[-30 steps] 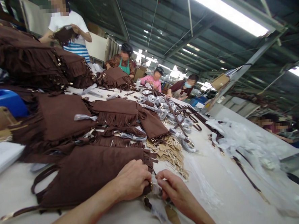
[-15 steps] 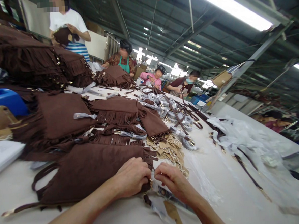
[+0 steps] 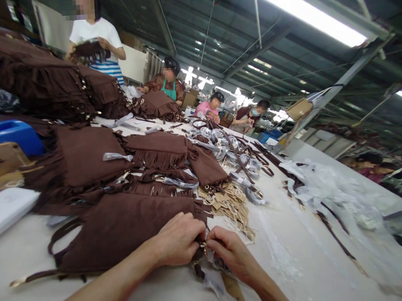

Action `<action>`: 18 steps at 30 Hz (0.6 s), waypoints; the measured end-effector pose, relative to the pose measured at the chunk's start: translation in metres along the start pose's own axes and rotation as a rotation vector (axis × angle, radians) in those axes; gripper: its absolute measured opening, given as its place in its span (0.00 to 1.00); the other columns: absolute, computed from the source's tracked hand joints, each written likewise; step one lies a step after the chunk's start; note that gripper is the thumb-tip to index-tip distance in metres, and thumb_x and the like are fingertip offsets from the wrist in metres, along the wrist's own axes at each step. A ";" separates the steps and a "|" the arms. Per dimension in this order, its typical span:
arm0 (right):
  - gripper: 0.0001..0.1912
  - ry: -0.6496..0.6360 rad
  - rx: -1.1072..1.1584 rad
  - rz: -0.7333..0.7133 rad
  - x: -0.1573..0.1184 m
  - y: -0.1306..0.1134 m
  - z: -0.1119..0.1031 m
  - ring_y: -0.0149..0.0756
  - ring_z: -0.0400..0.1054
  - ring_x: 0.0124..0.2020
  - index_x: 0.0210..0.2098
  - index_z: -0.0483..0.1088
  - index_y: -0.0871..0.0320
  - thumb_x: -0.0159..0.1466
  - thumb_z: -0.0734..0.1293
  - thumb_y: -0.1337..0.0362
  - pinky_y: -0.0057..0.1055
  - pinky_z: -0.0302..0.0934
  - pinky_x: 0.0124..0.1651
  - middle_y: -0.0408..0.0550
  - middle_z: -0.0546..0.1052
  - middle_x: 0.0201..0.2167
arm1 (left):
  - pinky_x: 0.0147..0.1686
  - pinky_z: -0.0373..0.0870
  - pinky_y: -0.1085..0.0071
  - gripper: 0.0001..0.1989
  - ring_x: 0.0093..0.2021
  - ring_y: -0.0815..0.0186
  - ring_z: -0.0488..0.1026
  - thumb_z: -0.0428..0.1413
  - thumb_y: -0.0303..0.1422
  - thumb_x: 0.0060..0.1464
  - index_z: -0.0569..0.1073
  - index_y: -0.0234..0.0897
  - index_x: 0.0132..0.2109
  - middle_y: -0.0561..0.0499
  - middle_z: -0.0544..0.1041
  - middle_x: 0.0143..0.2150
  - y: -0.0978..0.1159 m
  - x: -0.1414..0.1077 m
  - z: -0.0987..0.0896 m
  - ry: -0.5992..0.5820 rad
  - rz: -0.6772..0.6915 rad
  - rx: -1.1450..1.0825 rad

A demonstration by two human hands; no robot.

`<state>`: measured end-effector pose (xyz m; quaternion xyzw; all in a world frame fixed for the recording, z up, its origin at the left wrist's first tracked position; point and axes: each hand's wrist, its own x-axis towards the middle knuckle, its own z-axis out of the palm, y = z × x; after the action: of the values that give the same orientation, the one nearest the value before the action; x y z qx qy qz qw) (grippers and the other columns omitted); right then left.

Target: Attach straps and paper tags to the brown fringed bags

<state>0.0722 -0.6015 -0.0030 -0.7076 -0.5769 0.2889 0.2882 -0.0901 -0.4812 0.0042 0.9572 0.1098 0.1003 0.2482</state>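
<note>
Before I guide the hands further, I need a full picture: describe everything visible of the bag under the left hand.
The dark brown bag looks like soft suede. It lies flat on the white table, with fringe at its right end. At the left are a loop handle and a strap with a gold-coloured tip. The left hand grips its near right corner; the right hand is there too, its exact hold unclear.

Factory workshop with piles of fringed brown bags (image 3: 29, 72), several workers (image 3: 170, 89), strip lights (image 3: 308, 13).
</note>
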 end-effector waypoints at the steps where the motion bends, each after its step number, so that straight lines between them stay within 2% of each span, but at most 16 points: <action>1: 0.10 0.003 0.000 0.007 0.000 0.000 0.000 0.32 0.60 0.28 0.25 0.65 0.56 0.63 0.61 0.62 0.29 0.54 0.33 0.39 0.66 0.23 | 0.39 0.62 0.67 0.07 0.40 0.61 0.70 0.55 0.28 0.51 0.71 0.40 0.40 0.51 0.75 0.38 0.001 -0.001 -0.001 0.004 -0.010 -0.012; 6: 0.09 0.000 -0.008 0.004 -0.001 0.001 0.000 0.33 0.61 0.29 0.26 0.67 0.57 0.62 0.61 0.63 0.29 0.55 0.34 0.41 0.68 0.25 | 0.39 0.60 0.67 0.06 0.40 0.62 0.69 0.58 0.33 0.52 0.68 0.40 0.37 0.53 0.75 0.37 0.002 -0.003 0.000 0.022 0.029 -0.013; 9: 0.09 0.009 -0.021 -0.003 -0.002 0.003 0.002 0.34 0.63 0.30 0.27 0.68 0.57 0.63 0.61 0.64 0.29 0.56 0.35 0.41 0.70 0.26 | 0.39 0.59 0.66 0.02 0.41 0.62 0.69 0.56 0.32 0.57 0.69 0.40 0.36 0.54 0.76 0.36 0.002 -0.002 0.003 0.036 0.056 0.038; 14: 0.09 0.016 -0.048 -0.032 -0.003 0.001 0.002 0.33 0.64 0.31 0.28 0.70 0.57 0.63 0.62 0.65 0.28 0.56 0.35 0.41 0.72 0.26 | 0.36 0.57 0.65 0.07 0.39 0.62 0.69 0.51 0.32 0.63 0.70 0.41 0.34 0.54 0.76 0.35 0.000 0.003 0.010 0.078 0.122 0.101; 18: 0.09 0.001 -0.029 -0.041 -0.005 -0.003 -0.002 0.34 0.66 0.32 0.33 0.73 0.57 0.64 0.61 0.64 0.28 0.58 0.37 0.42 0.74 0.28 | 0.34 0.57 0.67 0.06 0.36 0.63 0.67 0.51 0.26 0.59 0.68 0.39 0.34 0.52 0.73 0.35 -0.002 0.005 0.020 0.182 0.134 0.023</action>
<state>0.0712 -0.6061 0.0010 -0.6999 -0.5951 0.2743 0.2841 -0.0811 -0.4878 -0.0132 0.9521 0.0688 0.2020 0.2191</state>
